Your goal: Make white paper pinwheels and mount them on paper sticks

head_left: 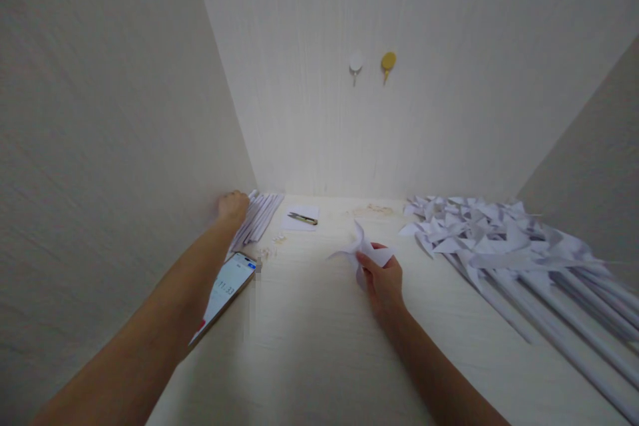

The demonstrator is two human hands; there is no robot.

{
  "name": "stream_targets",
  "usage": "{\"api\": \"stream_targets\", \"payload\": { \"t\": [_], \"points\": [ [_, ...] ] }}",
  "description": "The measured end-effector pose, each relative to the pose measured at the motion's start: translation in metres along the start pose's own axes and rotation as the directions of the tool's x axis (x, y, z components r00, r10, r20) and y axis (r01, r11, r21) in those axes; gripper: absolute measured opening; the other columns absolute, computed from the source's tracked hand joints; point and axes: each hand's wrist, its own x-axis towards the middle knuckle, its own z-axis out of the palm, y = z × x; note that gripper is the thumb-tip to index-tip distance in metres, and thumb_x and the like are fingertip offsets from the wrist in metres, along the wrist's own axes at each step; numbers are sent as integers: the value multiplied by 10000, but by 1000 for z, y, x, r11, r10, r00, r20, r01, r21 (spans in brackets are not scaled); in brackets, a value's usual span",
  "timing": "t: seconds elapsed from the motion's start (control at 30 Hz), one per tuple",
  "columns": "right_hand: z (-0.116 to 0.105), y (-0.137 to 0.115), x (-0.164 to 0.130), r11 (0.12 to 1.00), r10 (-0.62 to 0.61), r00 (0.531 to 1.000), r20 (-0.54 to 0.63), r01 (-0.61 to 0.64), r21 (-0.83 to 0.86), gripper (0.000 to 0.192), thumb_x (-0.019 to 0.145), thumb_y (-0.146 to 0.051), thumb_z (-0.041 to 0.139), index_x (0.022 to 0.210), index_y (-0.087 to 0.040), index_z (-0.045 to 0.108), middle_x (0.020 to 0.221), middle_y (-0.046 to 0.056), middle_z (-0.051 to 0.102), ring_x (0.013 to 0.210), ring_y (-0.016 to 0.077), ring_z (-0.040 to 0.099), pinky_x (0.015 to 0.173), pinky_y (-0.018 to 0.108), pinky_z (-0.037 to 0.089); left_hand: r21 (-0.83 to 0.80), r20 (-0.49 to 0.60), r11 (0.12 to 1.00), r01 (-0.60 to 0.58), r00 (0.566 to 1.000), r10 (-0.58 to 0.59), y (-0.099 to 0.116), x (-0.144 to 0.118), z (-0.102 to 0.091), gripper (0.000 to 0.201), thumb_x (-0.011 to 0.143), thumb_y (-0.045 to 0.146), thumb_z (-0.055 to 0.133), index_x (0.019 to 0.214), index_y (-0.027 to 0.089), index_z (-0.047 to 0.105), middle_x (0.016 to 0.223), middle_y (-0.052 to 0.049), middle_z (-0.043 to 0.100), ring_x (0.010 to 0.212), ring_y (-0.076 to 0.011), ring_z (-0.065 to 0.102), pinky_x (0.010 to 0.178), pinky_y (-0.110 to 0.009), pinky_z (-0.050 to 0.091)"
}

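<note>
In the head view, my right hand (385, 277) pinches a white paper pinwheel (360, 247) between thumb and fingers, above the middle of the table. The pinwheel's curved blades spread out to the left and upward. My left hand (233, 205) is at the far left, beside the far ends of a row of rolled white paper sticks (258, 218). Its fingers are curled downward, and the fingertips are hidden, so what they grip cannot be made out.
A phone (230, 289) showing a timer lies partly under my left forearm. A utility knife (303, 218) rests on a square of white paper (298, 225). Small scraps (268, 252) lie nearby. Finished pinwheels on sticks (479, 229) are heaped at right. Two hooks (388, 61) are on the wall.
</note>
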Motion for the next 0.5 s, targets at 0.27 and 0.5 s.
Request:
{"api": "stream_targets", "payload": {
  "t": [0.27, 0.5],
  "points": [
    [2, -1, 1, 999, 7, 1000, -23, -6, 49, 366, 384, -137, 744, 700, -160, 562, 512, -73, 581, 459, 54, 503, 435, 170, 404, 31, 130, 999, 45, 990, -48, 7, 9, 19, 246, 818, 129, 422, 973, 52, 596, 976, -217, 617, 980, -288, 571, 779, -409, 451],
    [3, -3, -1, 997, 21, 1000, -11, -20, 81, 375, 381, -124, 739, 705, -161, 555, 521, -69, 599, 478, 61, 528, 455, 168, 423, -125, 161, 990, 59, 986, -38, 1, 7, 21, 337, 821, 319, 485, 1108, 142, 499, 1116, -96, 528, 960, -201, 538, 801, -415, 462]
  ]
}}
